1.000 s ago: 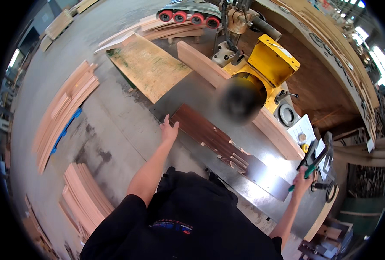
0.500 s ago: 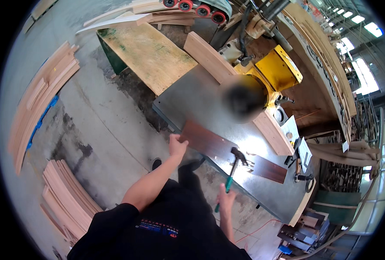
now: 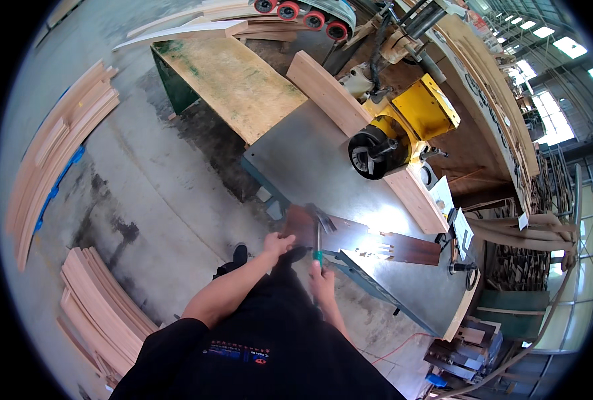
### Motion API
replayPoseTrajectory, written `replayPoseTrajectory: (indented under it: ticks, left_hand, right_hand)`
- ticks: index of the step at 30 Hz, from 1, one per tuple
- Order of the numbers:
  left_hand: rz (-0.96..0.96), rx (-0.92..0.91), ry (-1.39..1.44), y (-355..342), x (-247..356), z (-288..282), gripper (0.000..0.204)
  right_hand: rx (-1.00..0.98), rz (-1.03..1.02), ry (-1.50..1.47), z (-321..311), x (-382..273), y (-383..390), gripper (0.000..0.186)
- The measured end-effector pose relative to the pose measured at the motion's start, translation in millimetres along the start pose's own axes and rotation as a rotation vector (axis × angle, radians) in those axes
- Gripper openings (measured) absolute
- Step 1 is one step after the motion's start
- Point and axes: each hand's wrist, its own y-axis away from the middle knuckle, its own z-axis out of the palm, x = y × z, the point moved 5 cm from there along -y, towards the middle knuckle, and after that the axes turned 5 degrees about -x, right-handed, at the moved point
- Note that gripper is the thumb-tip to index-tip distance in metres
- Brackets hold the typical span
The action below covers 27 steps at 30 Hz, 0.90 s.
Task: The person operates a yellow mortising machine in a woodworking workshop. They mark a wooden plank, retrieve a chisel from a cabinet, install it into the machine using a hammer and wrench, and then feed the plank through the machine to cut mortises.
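A dark brown board lies along the near edge of the grey metal machine table. Its left end reaches over that edge, and my left hand grips it there. At its right end, light notches separate it from a shorter dark brown piece; how far the two fit together I cannot tell. My right hand is wrapped round the green handle of a claw hammer. The hammer's head is over the board's left part, blurred; whether it touches is unclear.
A yellow machine head with a black round cover overhangs the table, beside a pale timber fence. Beyond the table's left end stands a plywood-topped bench. Stacks of pale boards rest at left. Papers lie far right.
The hammer has swung left, from over the notched joint to the board's left end. My left hand and that end have come nearer to me, so the board lies at a shallower angle.
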Motion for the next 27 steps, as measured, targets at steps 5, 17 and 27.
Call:
replayPoseTrajectory:
  ticks: [5,17,27]
  left_hand:
    - [-0.015,-0.023,0.015,6,3,1,0.026]
    - [-0.078,-0.046,0.063,-14,-12,1,0.030]
    - [-0.185,-0.101,0.056,-17,-17,-3,0.038]
  right_hand:
    - [-0.018,0.215,-0.046,14,-16,-11,0.055]
    - [0.018,0.127,0.093,15,-6,-21,0.060]
    - [0.042,0.119,0.063,16,-2,-32,0.057]
